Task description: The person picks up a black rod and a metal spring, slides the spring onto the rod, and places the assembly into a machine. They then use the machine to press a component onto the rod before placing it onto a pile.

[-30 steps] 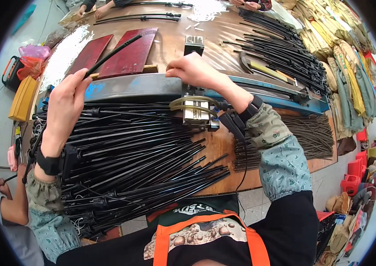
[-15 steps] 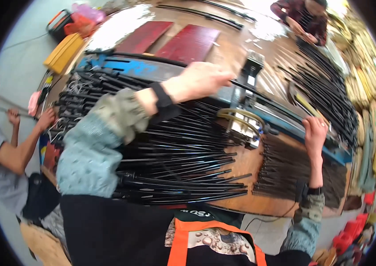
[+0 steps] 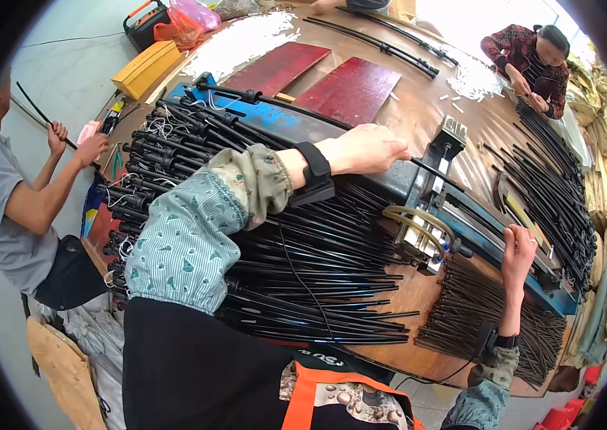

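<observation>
Left hand [image 3: 369, 149] pinches a black rod [image 3: 434, 170] over the blue beam [image 3: 275, 115]

Here I am on the head view, and the left hand has it: fingertips clenched on the black rod, which slants rightward across the metal fixture [image 3: 419, 240] mounted at the beam. Over to my right hand [image 3: 518, 254], fingers curled at the beam's far stretch; whether they grasp the rod, I cannot tell. Below my left forearm, a broad heap of black rods [image 3: 303, 265] spreads over the wooden table [image 3: 382, 350]. Under my right hand sits a pile of thin dark rods [image 3: 486, 315]. Beyond the beam, I see two red boards [image 3: 350, 89], lying flat. And at my left, a co-worker [image 3: 13, 193] grips another rod!
</observation>
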Demonstrator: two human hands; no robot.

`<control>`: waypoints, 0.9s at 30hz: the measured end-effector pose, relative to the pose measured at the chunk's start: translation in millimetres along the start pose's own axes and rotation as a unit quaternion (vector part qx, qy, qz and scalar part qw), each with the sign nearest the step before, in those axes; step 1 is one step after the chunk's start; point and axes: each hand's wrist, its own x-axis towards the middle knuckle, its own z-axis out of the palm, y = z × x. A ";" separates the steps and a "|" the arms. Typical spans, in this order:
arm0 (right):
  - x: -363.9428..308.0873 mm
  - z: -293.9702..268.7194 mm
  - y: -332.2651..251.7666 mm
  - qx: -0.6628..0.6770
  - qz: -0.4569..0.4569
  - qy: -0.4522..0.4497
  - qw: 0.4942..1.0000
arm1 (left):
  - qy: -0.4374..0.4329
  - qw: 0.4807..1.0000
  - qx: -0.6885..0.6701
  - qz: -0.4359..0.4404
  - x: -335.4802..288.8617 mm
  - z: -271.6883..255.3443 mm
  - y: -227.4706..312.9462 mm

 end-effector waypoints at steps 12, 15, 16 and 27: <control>-11.7 -6.8 -60.2 -0.014 -0.085 0.056 0.995 | 0.022 0.998 0.061 -0.012 1.7 14.3 1.6; -35.9 -6.7 -78.7 0.023 -0.081 0.018 0.996 | -0.017 0.995 0.073 -0.058 6.1 10.5 10.5; -39.5 -7.8 -82.6 0.018 -0.073 0.018 0.997 | -0.021 0.996 0.069 -0.051 6.8 9.7 12.1; -53.4 33.3 -66.8 0.311 0.041 -0.079 0.946 | 0.066 0.993 0.092 0.031 4.6 27.6 -0.1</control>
